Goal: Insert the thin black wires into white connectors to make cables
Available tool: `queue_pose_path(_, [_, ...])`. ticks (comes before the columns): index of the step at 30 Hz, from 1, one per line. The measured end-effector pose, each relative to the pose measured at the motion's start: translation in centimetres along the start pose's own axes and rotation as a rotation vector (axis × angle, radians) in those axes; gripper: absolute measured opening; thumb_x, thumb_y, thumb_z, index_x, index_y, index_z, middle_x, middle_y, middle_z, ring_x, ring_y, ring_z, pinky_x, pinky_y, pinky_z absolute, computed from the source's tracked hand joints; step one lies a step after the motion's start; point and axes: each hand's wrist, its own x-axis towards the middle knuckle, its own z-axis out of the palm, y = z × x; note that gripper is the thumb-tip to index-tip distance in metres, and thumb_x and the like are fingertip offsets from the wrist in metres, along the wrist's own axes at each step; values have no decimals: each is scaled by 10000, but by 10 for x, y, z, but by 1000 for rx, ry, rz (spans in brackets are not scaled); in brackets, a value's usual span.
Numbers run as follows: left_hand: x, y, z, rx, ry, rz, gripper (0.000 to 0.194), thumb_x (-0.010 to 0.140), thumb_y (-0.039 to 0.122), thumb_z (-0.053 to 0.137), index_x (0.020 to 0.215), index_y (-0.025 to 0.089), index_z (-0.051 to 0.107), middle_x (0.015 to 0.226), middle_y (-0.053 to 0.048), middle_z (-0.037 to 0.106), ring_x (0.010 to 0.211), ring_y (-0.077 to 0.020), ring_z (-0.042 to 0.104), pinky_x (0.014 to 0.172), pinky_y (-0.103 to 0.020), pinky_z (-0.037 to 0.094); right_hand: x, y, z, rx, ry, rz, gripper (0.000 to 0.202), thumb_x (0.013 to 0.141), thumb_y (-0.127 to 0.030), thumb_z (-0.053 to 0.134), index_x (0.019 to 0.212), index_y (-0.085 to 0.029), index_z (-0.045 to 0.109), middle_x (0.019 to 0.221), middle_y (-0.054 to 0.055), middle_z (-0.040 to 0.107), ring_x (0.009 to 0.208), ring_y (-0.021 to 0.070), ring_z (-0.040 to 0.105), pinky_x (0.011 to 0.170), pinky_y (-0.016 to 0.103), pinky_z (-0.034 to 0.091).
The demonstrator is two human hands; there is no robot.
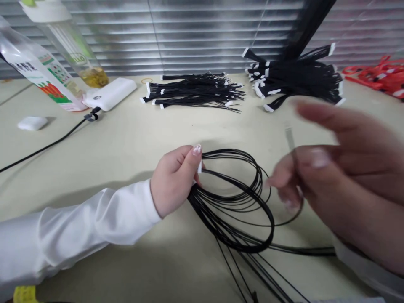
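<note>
- Wire (294, 153): right of centre in the frame, held up off the worktop (120, 139); tip points up and slightly left, tail curves down, then back left into the loops (267, 206).
- Right hand (334, 160): blurred, right side of frame; thumb and a lower finger appear pinched on the wire, index finger lifted apart.
- Left hand (175, 179): centre of frame, thumb and fingers clamped on a white connector (199, 167), mostly hidden; visible edge runs roughly up and down.
- Key relation: wire tip lies right of the connector and higher in the frame, well apart; right hand is the nearer to the tip.
- Loops spread between the hands; loose strands trail to lower right.
- Judgement: bringing tip and connector together would call for travel leftward and a turn of the wire.
</note>
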Motion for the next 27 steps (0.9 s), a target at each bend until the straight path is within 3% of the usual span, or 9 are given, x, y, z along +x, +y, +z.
queue_pose_path(2, [-2,1,0,-22,-37,8,418,913,376,371,564,169,471,436,33,479,397,-59,444,406,-160,372,3,0,10,-23,-53,39,201,850,-218,520,1042,-245,574,617,-42,623,477,73,554,460,204,454])
queue_pose_path(5, [-4,1,-1,-47,-69,16,425,918,369,361,554,171,457,439,33,470,396,-59,447,407,-161,380,6,6,20,-169,-155,-11,42,799,-209,594,813,-220,632,699,-35,667,596,76,598,549,198,465])
queue_pose_path(14, [-9,1,1,-23,-156,50,420,914,391,357,566,177,451,440,41,453,384,-54,444,391,-158,382,1,3,32,-288,-152,-169,99,810,-133,559,766,-182,634,714,-23,647,652,73,580,592,194,417])
queue_pose_path(27, [-13,5,2,72,-172,79,398,919,353,347,567,188,434,463,35,449,421,-78,467,420,-192,391,0,0,34,-342,-163,-173,136,841,-187,534,725,-180,606,670,-23,631,608,79,569,551,210,390])
